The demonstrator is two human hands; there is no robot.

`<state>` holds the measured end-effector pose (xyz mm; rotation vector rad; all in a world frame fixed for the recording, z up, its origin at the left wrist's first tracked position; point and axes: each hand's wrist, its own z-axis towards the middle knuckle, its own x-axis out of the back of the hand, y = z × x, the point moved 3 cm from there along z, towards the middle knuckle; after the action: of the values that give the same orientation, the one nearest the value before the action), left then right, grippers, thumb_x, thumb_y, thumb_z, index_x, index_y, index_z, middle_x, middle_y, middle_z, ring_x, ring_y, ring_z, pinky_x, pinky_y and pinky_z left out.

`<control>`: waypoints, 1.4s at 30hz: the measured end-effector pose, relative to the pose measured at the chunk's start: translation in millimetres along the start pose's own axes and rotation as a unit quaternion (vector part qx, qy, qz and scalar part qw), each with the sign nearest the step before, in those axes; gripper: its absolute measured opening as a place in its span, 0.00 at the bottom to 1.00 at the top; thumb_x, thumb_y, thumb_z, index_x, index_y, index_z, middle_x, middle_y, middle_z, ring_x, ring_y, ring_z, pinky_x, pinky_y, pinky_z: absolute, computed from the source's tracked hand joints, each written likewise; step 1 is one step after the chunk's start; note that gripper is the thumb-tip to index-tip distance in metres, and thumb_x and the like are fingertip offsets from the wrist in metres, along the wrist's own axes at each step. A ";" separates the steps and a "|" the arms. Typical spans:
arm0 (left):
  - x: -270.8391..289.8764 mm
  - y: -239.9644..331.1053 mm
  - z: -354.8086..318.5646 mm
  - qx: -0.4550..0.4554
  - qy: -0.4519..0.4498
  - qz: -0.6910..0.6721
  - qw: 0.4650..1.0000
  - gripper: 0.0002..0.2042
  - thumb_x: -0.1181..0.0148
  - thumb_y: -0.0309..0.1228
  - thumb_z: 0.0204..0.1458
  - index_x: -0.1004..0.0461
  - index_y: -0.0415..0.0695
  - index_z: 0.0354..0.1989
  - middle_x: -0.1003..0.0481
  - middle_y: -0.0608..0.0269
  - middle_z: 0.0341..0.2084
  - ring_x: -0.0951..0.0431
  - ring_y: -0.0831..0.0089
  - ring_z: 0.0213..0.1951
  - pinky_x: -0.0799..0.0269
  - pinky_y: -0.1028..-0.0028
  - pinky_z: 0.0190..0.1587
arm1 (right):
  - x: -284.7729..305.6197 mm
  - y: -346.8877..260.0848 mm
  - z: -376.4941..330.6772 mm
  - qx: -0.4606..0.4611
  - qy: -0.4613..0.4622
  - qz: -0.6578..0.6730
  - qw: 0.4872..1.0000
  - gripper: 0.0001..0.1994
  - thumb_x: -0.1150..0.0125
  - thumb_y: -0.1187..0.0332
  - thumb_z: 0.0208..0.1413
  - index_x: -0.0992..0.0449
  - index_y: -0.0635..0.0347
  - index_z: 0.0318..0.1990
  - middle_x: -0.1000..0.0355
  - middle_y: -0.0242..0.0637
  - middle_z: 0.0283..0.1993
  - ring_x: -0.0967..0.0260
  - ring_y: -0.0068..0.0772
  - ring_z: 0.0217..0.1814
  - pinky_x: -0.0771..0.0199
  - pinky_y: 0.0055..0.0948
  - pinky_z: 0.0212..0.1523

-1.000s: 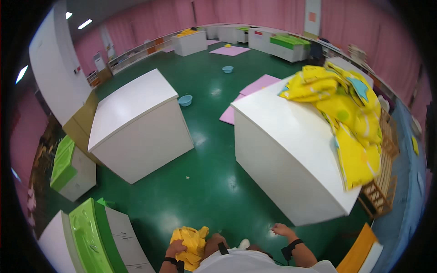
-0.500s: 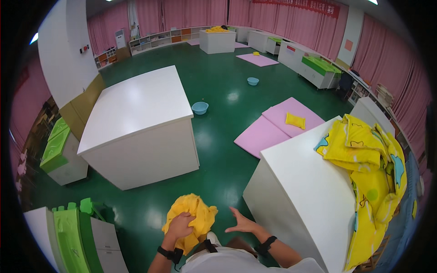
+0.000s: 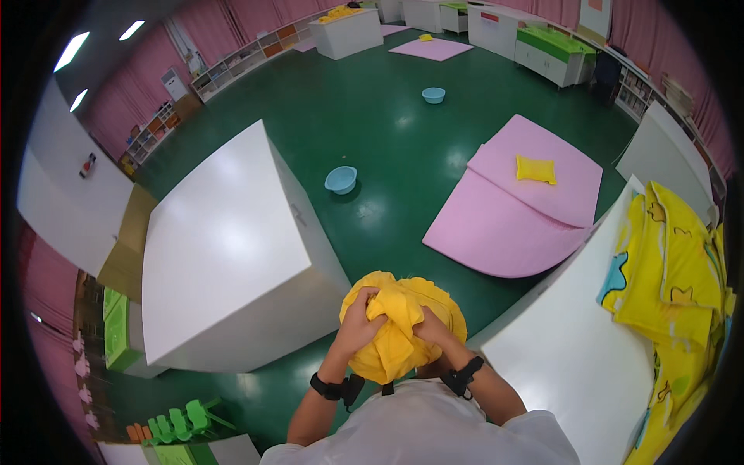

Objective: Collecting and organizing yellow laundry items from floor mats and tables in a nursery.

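Note:
A bundled piece of plain yellow-orange cloth (image 3: 391,349) is held in front of my body, between the two white counters. My left hand (image 3: 356,324) is closed on its upper left, with a raised fold beside the fingers. On the other side of that fold my right hand (image 3: 431,327) grips the cloth too, its fingertips partly sunk into the fabric. Whether the cloth is a garment or a cover cannot be made out. To my right, a bright yellow quilt (image 3: 673,271) with star prints lies rumpled over a white counter (image 3: 570,356), apart from my hands.
A second white counter (image 3: 225,256) stands to my left. Pink mats (image 3: 504,221) with a small yellow pillow (image 3: 535,170) lie ahead right. Two blue basins, one near (image 3: 341,180) and one farther basin (image 3: 434,95), sit on the green floor. Green toy chairs (image 3: 182,422) stand lower left.
My right hand, open and apart before, now grips the yellow cloth. Both hands and the cloth have moved right and forward in the picture. The view has tilted and shifted.

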<state>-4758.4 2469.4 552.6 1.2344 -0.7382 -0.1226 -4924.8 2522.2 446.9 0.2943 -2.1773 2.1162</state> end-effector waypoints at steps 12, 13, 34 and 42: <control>99.4 -150.8 296.0 0.153 0.020 -0.054 0.987 0.13 0.42 0.26 0.51 0.32 0.41 0.44 0.28 0.61 0.36 0.28 0.73 0.41 0.31 0.74 0.42 | 223.4 165.3 271.3 -0.125 -0.019 -0.055 0.990 0.18 0.47 0.67 0.54 0.29 0.58 0.53 0.32 0.45 0.57 0.36 0.45 0.60 0.38 0.35 0.58; 112.7 -171.6 322.7 0.162 0.037 -0.064 0.984 0.09 0.43 0.26 0.52 0.31 0.40 0.41 0.28 0.63 0.34 0.28 0.75 0.39 0.31 0.75 0.40 | 246.3 169.9 289.2 -0.138 0.025 -0.086 0.986 0.18 0.47 0.67 0.54 0.29 0.58 0.52 0.31 0.44 0.56 0.36 0.44 0.59 0.37 0.34 0.57; 92.9 -503.6 1046.9 0.191 -0.089 0.205 0.956 0.10 0.49 0.35 0.46 0.26 0.41 0.30 0.24 0.48 0.27 0.24 0.52 0.32 0.29 0.58 0.35 | 630.4 306.6 626.3 -0.441 0.370 -0.241 0.781 0.22 0.35 0.63 0.41 0.25 0.60 0.46 0.25 0.49 0.43 0.27 0.48 0.46 0.28 0.38 0.44; 116.3 -635.0 1092.1 0.373 -0.285 0.029 0.882 0.09 0.48 0.29 0.44 0.26 0.38 0.20 0.26 0.59 0.17 0.29 0.73 0.17 0.35 0.72 0.19 | 849.9 283.2 906.4 -0.474 0.322 -0.225 0.788 0.23 0.32 0.59 0.39 0.25 0.65 0.42 0.24 0.50 0.39 0.26 0.47 0.44 0.28 0.38 0.42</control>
<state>-5103.6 1304.7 187.0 1.9440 -1.4185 -0.1610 -5750.0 1561.2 306.2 -0.0213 -2.0952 0.5613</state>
